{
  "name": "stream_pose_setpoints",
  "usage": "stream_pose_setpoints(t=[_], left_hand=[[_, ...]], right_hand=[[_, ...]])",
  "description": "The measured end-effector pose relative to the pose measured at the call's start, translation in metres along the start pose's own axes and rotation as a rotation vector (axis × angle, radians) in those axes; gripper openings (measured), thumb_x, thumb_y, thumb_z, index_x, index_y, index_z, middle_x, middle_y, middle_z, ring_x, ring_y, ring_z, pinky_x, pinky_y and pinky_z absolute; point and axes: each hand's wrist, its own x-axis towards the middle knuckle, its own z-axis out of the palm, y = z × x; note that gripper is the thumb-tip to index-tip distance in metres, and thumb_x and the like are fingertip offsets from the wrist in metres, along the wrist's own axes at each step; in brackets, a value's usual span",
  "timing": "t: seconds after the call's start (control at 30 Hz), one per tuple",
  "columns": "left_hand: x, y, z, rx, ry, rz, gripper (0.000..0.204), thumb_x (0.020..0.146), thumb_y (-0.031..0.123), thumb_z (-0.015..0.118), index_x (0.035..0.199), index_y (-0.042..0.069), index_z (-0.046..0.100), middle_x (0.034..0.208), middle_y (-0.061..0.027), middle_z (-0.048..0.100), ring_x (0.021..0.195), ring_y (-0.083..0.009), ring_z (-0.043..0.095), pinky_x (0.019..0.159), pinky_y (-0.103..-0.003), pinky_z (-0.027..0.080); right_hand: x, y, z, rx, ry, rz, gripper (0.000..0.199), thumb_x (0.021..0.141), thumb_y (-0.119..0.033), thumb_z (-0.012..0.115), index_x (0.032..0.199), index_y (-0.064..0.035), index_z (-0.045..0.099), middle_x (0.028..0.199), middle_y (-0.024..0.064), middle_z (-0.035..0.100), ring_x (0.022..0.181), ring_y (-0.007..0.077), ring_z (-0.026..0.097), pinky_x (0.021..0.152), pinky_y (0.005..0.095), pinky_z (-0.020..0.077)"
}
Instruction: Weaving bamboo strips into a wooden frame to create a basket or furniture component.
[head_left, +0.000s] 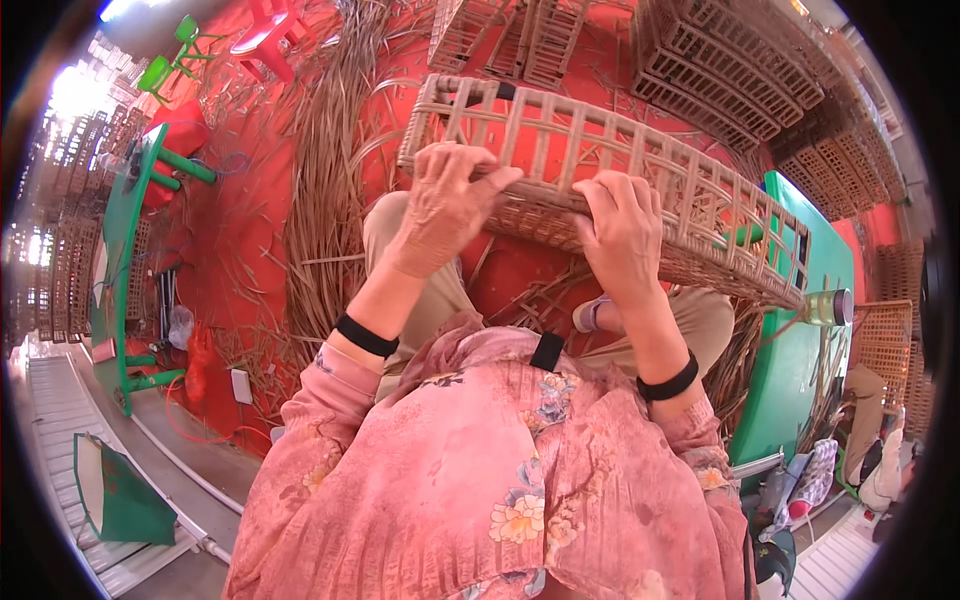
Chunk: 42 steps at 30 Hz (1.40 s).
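A long, rectangular woven basket [538,222] in tan plant strips lies tilted across my lap. One face is an open lattice of slats, while the side nearest me is densely woven. The fingers of my left hand [437,212] curl over the edge near the basket's left end. Farther along that same edge, my right hand [622,232] grips with bent fingers, its thumb against the near side. Both hands touch the basket, and their fingertips are partly hidden. A dark patch marks the far rim at upper left.
Loose dried strips [335,190] cover the red floor ahead and left. Stacked woven baskets [725,70] stand at upper right. A green table [790,370] is close on my right, another green table [120,260] on the left. A person [868,425] sits at far right.
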Motion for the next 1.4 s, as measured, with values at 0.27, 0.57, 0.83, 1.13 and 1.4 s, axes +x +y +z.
stream_pose_setpoints(t=[0.27, 0.57, 0.83, 1.13, 1.4], left_hand=[[0.018, 0.054, 0.018, -0.22, 0.036, -0.013, 0.049, 0.067, 0.014, 0.079, 0.115, 0.014, 0.066, 0.112, -0.0039, 0.055, 0.107, -0.0256, 0.052, 0.097, -0.042, 0.037], [0.032, 0.08, 0.044, -0.261, 0.025, 0.037, 0.042, 0.067, 0.014, 0.077, 0.108, 0.01, 0.068, 0.103, -0.0038, 0.057, 0.099, -0.0244, 0.054, 0.088, -0.04, 0.042], [0.026, 0.078, 0.052, -0.264, 0.084, 0.104, 0.037, 0.065, 0.007, 0.076, 0.101, 0.012, 0.07, 0.091, -0.0018, 0.058, 0.086, -0.0225, 0.055, 0.079, -0.036, 0.044], [0.025, 0.08, 0.043, -0.272, 0.037, 0.09, 0.038, 0.069, 0.01, 0.076, 0.106, 0.014, 0.069, 0.096, -0.0016, 0.057, 0.091, -0.0243, 0.054, 0.085, -0.04, 0.04], [0.054, 0.127, 0.063, -0.319, -0.066, 0.124, 0.046, 0.071, 0.015, 0.077, 0.115, 0.01, 0.065, 0.107, -0.0049, 0.055, 0.102, -0.0251, 0.053, 0.091, -0.041, 0.038]], right_hand=[[-0.019, 0.013, -0.025, -0.065, -0.001, 0.112, 0.041, 0.065, -0.007, 0.077, 0.103, -0.011, 0.064, 0.099, 0.0041, 0.055, 0.097, 0.0256, 0.055, 0.085, 0.0392, 0.0438], [-0.013, 0.024, -0.037, 0.01, -0.115, 0.025, 0.034, 0.063, -0.017, 0.081, 0.09, -0.0117, 0.06, 0.085, 0.0023, 0.053, 0.087, 0.0241, 0.053, 0.078, 0.0383, 0.0436], [-0.038, 0.026, -0.018, -0.054, 0.087, -0.038, 0.023, 0.07, -0.015, 0.076, 0.088, -0.0115, 0.063, 0.083, 0.0015, 0.052, 0.082, 0.0216, 0.053, 0.073, 0.0371, 0.0418], [-0.062, 0.04, -0.044, -0.14, 0.208, 0.099, 0.04, 0.07, -0.011, 0.077, 0.108, -0.0105, 0.065, 0.104, 0.0056, 0.057, 0.1, 0.0251, 0.057, 0.086, 0.0373, 0.0454], [-0.076, 0.069, -0.063, -0.124, 0.075, 0.083, 0.048, 0.065, -0.006, 0.078, 0.111, -0.0112, 0.065, 0.103, 0.0052, 0.058, 0.103, 0.0262, 0.056, 0.088, 0.0398, 0.0463]])
